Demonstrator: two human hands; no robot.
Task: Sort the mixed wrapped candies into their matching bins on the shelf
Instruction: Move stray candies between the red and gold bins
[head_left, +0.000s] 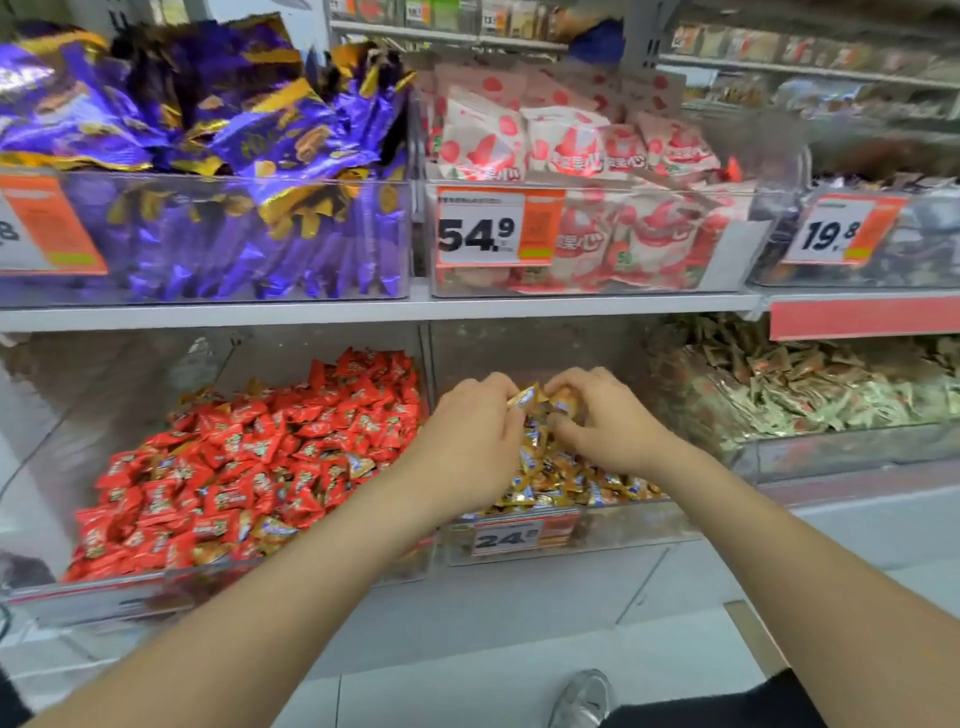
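1. The person's left hand (470, 436) and right hand (608, 431) were both down in the clear plastic middle bin (623, 532) on the low shelf, very close to each other
2. That middle bin held a heap of small gold wrapped candies (550, 483) with little blue marks on them
3. The left hand had its fingers curled in, and they pinched one of the gold candies at the top of the heap
4. The right hand had its fingers curled in too, and they were wrapped round more gold candies right beside the left hand's fingertips
5. Just to the left stood another clear bin, piled high with small red wrapped candies (249, 457)
6. A few stray gold pieces (275, 529) lay mixed in with the red candies near the front of that bin
7. To the right was a bin of little green and brown packets (810, 389)
8. On the shelf above, shiny purple and gold bags (208, 130) filled the left bin, and white bags with red strawberries (571, 145) filled the one beside it
9. A white and orange price tag (493, 228) on the strawberry bin said 54.9, and a small price label (511, 538) on the front of the middle bin sat just below the hands
10. Down on the pale floor I could see the toe of a silver shoe (582, 699)
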